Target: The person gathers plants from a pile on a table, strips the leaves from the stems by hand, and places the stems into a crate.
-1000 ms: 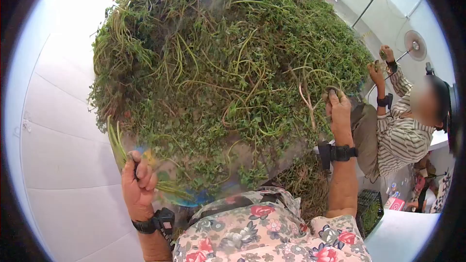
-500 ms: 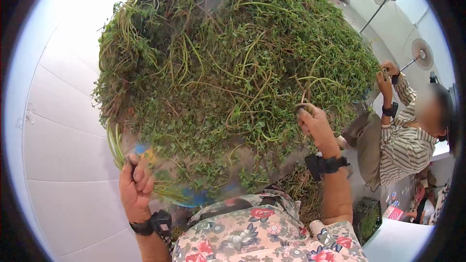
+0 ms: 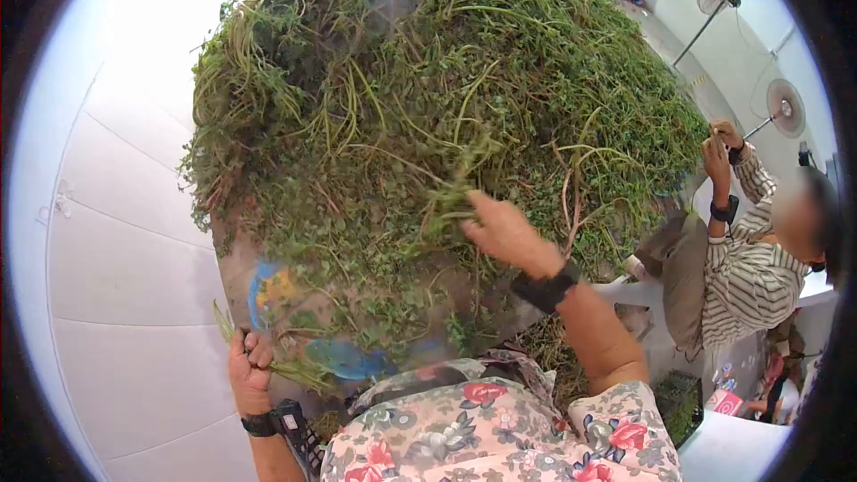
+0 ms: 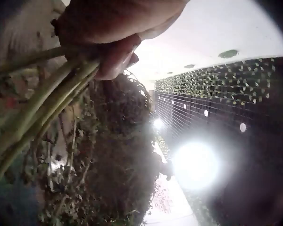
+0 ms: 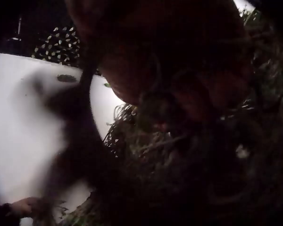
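Your right hand (image 3: 505, 234) is reaching over the near slope of the heap of greens (image 3: 402, 80). A leafy sprig (image 3: 451, 189) is lying just ahead of its fingertips, on the side toward the middle of the heap. The long axis of the sprig is running up and away from you, about in line with your forefinger. From the head view your thumb and forefinger seem to be pinching its lower end, while the other fingers are curling under the palm. I cannot be sure of this, because the right wrist view is dark and blurred.

Your left hand (image 3: 250, 368) is waiting at the near left edge of the heap, well apart from the sprig, so the right hand is the nearer one. The left fingers are closing into a fist round a bundle of stems (image 4: 42, 101). The left wrist view is showing the thumb pressing these pale green stems against the fingers. The bundle is crossing the fist, with ends sticking out on both sides.

The surface under the heap is almost fully hidden. Only a printed cover (image 3: 268, 290) with blue patches is showing at the near edge. The root end of the sprig is lost among the other stems. At the far right another person (image 3: 745, 277) in a striped shirt is working with raised hands.
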`<action>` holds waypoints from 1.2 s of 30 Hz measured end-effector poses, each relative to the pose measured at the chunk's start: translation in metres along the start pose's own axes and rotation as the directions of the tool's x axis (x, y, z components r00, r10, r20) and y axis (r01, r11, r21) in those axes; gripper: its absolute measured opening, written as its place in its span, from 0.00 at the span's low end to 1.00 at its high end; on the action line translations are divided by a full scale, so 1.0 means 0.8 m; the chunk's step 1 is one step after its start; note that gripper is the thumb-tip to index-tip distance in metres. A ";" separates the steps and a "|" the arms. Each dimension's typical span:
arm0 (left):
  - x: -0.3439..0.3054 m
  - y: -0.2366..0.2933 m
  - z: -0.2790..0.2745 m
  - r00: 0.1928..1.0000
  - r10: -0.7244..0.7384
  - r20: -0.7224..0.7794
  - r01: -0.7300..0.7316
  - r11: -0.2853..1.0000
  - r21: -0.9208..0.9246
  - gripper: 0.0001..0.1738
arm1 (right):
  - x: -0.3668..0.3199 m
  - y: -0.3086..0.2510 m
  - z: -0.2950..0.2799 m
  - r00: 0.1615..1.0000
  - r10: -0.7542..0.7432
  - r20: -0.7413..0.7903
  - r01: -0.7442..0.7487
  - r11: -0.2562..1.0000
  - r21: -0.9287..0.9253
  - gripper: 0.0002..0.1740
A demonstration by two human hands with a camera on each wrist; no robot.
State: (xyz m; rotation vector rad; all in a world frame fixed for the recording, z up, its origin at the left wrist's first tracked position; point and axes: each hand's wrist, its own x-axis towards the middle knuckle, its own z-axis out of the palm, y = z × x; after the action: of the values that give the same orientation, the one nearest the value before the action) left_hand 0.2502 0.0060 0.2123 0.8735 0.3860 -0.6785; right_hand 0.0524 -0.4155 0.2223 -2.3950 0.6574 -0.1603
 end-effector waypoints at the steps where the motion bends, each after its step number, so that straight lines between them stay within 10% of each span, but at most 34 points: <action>1: 0.003 -0.003 -0.008 1.000 -0.013 -0.016 0.013 1.000 -0.012 0.08 | -0.002 -0.019 0.008 1.000 0.017 0.014 -0.017 1.000 -0.006 0.21; 6: 0.011 -0.021 -0.031 0.983 0.053 -0.178 -0.024 0.987 0.161 0.07 | -0.017 -0.065 0.021 0.988 -0.029 0.153 0.019 0.998 0.067 0.20; 9: 0.014 -0.031 -0.018 0.975 0.103 -0.197 -0.054 0.969 0.241 0.07 | -0.025 -0.050 0.031 0.967 -0.250 -0.037 0.253 0.957 0.142 0.18; 13: 0.016 -0.030 -0.021 0.973 0.104 -0.206 -0.040 0.956 0.292 0.08 | -0.020 -0.032 -0.048 0.996 0.083 -0.016 -0.069 0.909 0.412 0.16; 20: 0.015 -0.030 -0.014 0.967 0.127 -0.219 -0.044 0.936 0.349 0.08 | 0.017 0.070 -0.091 0.926 0.276 -0.257 -0.221 0.949 0.224 0.17; 24: 0.011 -0.032 -0.002 0.951 0.154 -0.267 -0.045 0.926 0.375 0.08 | 0.051 0.137 -0.070 0.940 0.000 -0.340 -0.056 0.986 -0.155 0.19; 28: 0.013 -0.031 -0.012 0.964 0.138 -0.228 -0.046 0.929 0.368 0.08 | 0.053 0.145 -0.051 0.967 -0.014 -0.254 -0.067 0.949 -0.307 0.18; 36: 0.011 -0.032 -0.007 0.969 0.137 -0.204 -0.047 0.918 0.393 0.08 | -0.035 0.091 -0.058 0.998 -0.041 0.053 0.042 0.999 -0.023 0.19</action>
State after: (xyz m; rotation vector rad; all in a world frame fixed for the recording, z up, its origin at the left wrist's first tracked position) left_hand 0.2389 -0.0047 0.1893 1.3465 0.4199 -0.5752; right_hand -0.0147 -0.4756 0.2154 -2.4283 0.5887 -0.1072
